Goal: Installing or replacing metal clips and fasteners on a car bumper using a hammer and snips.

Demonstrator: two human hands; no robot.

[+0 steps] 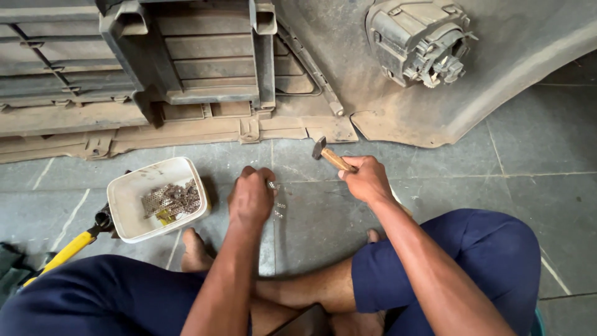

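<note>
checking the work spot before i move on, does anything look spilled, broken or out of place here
A few small shiny metal bits lie loose on the stone floor beside the left hand, outside the white tub that holds the other small metal parts. The right hand grips a hammer. Nothing looks broken.

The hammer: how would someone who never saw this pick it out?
Start at the dusty vehicle bumper lying on the stone floor. Just below its edge, the right hand grips a hammer: the only wooden-handled tool, small dark metal head pointing up-left.
</note>
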